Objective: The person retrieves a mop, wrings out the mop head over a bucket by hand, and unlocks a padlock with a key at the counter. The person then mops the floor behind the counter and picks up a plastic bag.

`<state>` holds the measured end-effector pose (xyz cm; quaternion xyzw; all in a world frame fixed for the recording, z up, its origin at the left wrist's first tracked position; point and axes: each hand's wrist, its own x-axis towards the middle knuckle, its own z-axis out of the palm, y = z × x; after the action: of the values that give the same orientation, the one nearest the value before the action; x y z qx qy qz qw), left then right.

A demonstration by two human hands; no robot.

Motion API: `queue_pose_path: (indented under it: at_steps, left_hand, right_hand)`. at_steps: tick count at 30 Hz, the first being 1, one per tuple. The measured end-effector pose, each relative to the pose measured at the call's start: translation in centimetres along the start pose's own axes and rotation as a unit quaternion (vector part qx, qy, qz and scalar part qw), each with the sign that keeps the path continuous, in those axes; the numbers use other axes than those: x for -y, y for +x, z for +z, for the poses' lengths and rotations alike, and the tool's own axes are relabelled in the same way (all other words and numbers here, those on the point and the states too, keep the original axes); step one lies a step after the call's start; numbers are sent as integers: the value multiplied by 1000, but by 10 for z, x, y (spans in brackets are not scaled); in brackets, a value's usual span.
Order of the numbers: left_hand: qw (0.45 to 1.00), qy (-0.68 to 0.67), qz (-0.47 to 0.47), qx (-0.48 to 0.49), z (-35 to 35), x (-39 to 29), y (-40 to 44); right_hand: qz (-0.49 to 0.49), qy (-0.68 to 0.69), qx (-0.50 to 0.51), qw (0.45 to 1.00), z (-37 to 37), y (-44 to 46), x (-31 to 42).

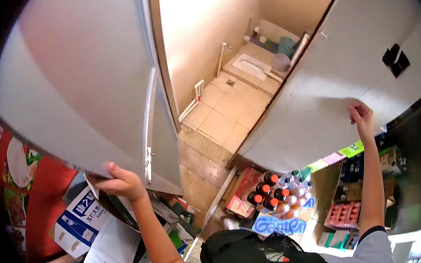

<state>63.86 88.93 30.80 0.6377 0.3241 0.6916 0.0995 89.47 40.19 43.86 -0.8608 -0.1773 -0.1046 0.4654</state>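
Observation:
My left hand (120,182) is at the lower edge of the large grey door panel (79,83), its fingers wrapped round that edge with the thumb raised. Below it lie cardboard boxes, among them a blue and white box (79,217). My right hand (361,114) is raised in front of the pale panel (318,95) on the right, fingers curled together. Whether anything small is between those fingers is hidden. A silver bolt (148,163) sits on the door near my left hand.
Beyond the doorway is a tiled floor (221,110) with a squat toilet (250,67) and a bucket (281,62). Bottles with orange caps (269,191) stand near my feet. Red-pink packs (344,214) sit in a box at the right.

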Motion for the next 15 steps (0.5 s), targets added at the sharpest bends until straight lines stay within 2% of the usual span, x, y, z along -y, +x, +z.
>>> queue_pose_path:
  at_steps: [3, 6, 9, 11, 14, 15]
  left_hand:
    - [1000, -11, 11, 3, 2, 16, 4]
    - [1000, -5, -22, -6, 1, 15, -3]
    - [999, 38, 10, -11, 2, 19, 0]
    - [999, 14, 24, -27, 5, 18, 3]
    - [997, 51, -54, -25, 1, 23, -4]
    - [997, 53, -51, -21, -2, 15, 0]
  right_hand:
    - [8, 17, 10, 1000, -2, 2, 2]
    - [12, 41, 24, 999, 0, -1, 1]
    - [1, 82, 28, 996, -2, 2, -2]
    - [2, 76, 16, 997, -2, 2, -1]
    - [10, 49, -4, 999, 3, -1, -6]
    - [5, 35, -20, 999, 3, 0, -7]
